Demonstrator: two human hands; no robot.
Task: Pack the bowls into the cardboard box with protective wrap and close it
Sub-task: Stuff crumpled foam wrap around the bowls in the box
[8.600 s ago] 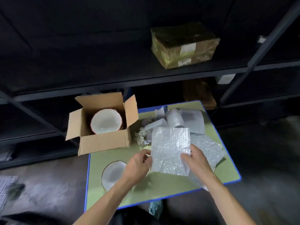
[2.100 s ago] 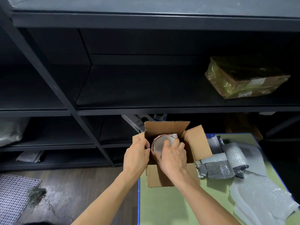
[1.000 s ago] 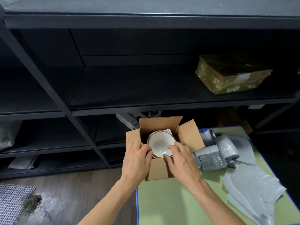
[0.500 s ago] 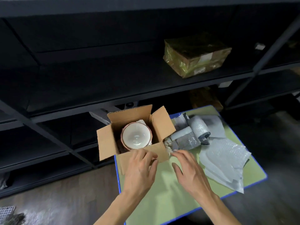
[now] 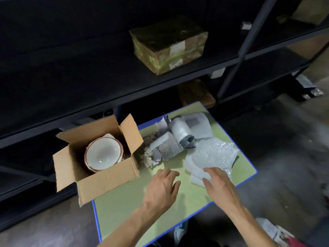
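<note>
An open cardboard box [image 5: 106, 177] stands on the left end of the green table [image 5: 124, 207], hanging partly over its edge, all flaps up. Inside it sit stacked white bowls with a reddish rim [image 5: 103, 154], with a bit of white wrap behind them. Flat bubble wrap sheets [image 5: 211, 155] lie at the right of the table. My left hand [image 5: 162, 188] hovers open over the bare table just right of the box. My right hand [image 5: 219, 184] is open too, its fingertips on the near edge of the bubble wrap sheets.
Rolled wrap and grey padded pieces [image 5: 175, 139] are piled at the back of the table beside the box. Dark metal shelving stands behind, with a taped brown parcel [image 5: 169, 45] on one shelf. A grey floor surrounds the table.
Both hands have left the box and moved right across the table; my right hand has reached the bubble wrap sheets. The second bowl went into the box in the seconds before.
</note>
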